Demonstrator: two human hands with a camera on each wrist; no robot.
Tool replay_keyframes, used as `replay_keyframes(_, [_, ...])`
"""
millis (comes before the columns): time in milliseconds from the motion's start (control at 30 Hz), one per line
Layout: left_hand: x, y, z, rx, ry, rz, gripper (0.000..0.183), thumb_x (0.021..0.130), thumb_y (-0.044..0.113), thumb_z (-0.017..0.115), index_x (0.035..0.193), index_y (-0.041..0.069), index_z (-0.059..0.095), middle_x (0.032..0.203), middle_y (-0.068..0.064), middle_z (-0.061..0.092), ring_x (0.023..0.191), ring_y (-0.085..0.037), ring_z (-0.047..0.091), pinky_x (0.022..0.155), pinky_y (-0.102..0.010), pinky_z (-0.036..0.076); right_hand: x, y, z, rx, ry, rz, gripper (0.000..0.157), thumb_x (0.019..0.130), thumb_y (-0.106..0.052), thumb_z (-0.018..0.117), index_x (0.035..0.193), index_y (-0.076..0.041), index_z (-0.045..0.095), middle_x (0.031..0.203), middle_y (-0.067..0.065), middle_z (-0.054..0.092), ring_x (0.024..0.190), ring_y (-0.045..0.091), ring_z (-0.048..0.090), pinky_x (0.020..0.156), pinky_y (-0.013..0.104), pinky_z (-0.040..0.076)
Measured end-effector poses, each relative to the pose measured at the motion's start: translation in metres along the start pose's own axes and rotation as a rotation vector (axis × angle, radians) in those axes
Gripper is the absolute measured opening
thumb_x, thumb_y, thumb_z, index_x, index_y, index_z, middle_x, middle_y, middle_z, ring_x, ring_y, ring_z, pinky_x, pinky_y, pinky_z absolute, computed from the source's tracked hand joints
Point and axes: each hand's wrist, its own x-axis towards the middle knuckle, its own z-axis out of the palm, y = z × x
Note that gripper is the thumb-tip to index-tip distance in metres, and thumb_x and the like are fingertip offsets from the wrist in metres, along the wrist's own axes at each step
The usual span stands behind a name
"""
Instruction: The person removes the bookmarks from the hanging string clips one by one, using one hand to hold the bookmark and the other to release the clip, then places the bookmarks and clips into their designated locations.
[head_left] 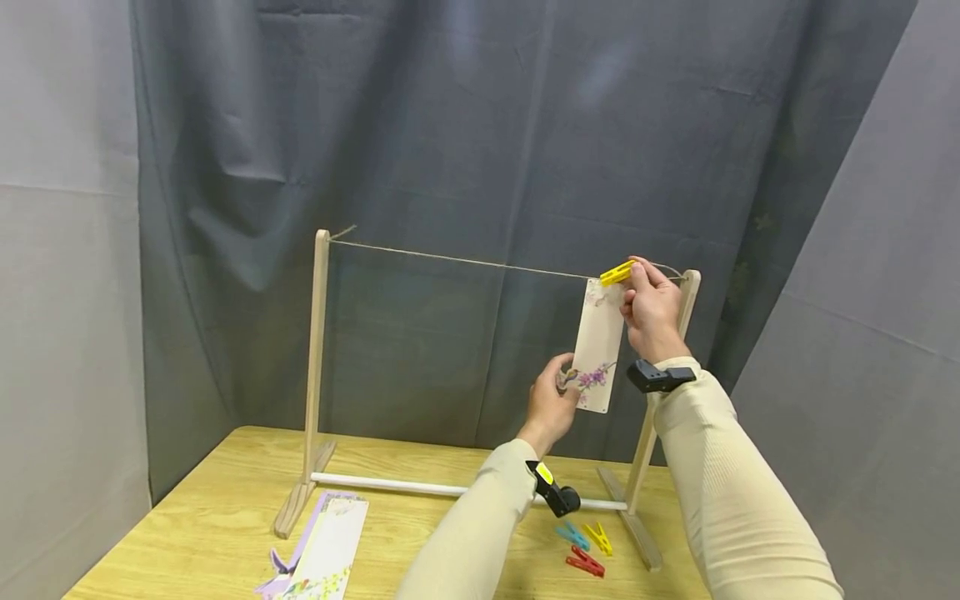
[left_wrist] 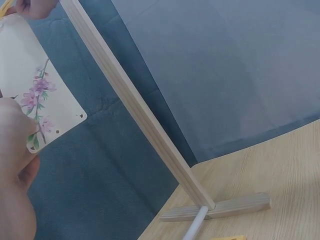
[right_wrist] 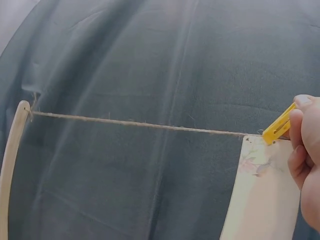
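A white bookmark-shaped card with purple blossoms and a bird hangs upright just under the twine, near its right end. My left hand pinches the card's lower left edge; in the left wrist view that hand covers part of the blossom print. My right hand pinches a yellow clothespin, whose tip sits over the card's top edge at the twine. From the right wrist view, the clothespin slants down onto the card beside a small corner hole.
A wooden stand with a left post and a white crossbar holds the twine. Blue, yellow and red clothespins lie by its right foot. More printed cards lie on the table at front left.
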Motion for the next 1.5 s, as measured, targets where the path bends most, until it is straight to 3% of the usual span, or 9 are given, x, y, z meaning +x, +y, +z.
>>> replay_keyframes(267, [0.000, -0.003, 0.002, -0.021, -0.012, -0.001, 0.057, 0.085, -0.008, 0.063, 0.135, 0.018, 0.065, 0.099, -0.003, 0.072, 0.079, -0.008, 0.062, 0.073, -0.028, 0.053, 0.001, 0.001, 0.000, 0.185, 0.048, 0.063, 0.027, 0.106, -0.017, 0.057, 0.131, -0.012, 0.066, 0.088, 0.004, 0.049, 0.050, 0.002, 0.044, 0.041, 0.017, 0.031])
replay_keyframes(600, [0.002, -0.006, -0.007, -0.055, -0.027, -0.001, 0.057, 0.086, -0.011, 0.064, 0.137, 0.013, 0.063, 0.099, -0.007, 0.069, 0.079, -0.008, 0.062, 0.072, -0.027, 0.054, 0.002, 0.002, -0.004, 0.192, 0.083, 0.046, 0.024, 0.106, -0.019, 0.058, 0.127, -0.013, 0.069, 0.083, 0.003, 0.055, 0.047, 0.002, 0.044, 0.039, 0.018, 0.033])
replay_keyframes(1000, [0.004, -0.005, -0.015, -0.025, -0.009, -0.001, 0.058, 0.086, -0.013, 0.065, 0.136, 0.017, 0.064, 0.106, -0.005, 0.071, 0.082, -0.010, 0.064, 0.075, -0.029, 0.055, 0.001, 0.003, -0.008, 0.199, 0.025, 0.052, 0.027, 0.106, -0.019, 0.056, 0.131, -0.012, 0.065, 0.079, 0.002, 0.053, 0.049, 0.002, 0.047, 0.040, 0.017, 0.034])
replay_keyframes(1167, [0.002, -0.006, -0.017, -0.006, -0.004, -0.017, 0.058, 0.087, -0.012, 0.066, 0.137, 0.017, 0.064, 0.106, -0.006, 0.071, 0.084, -0.012, 0.063, 0.076, -0.030, 0.054, -0.001, 0.004, -0.010, 0.176, -0.014, 0.045, 0.030, 0.107, -0.020, 0.055, 0.135, -0.013, 0.062, 0.088, 0.004, 0.054, 0.052, 0.002, 0.048, 0.043, 0.018, 0.035])
replay_keyframes(1500, [0.002, -0.013, -0.031, 0.038, -0.012, 0.025, 0.057, 0.087, -0.011, 0.065, 0.138, 0.014, 0.063, 0.102, -0.008, 0.071, 0.078, -0.011, 0.061, 0.073, -0.029, 0.053, -0.006, 0.005, -0.018, 0.142, -0.064, 0.026, 0.021, 0.106, -0.021, 0.056, 0.123, -0.011, 0.065, 0.084, 0.003, 0.059, 0.053, 0.004, 0.049, 0.046, 0.019, 0.037])
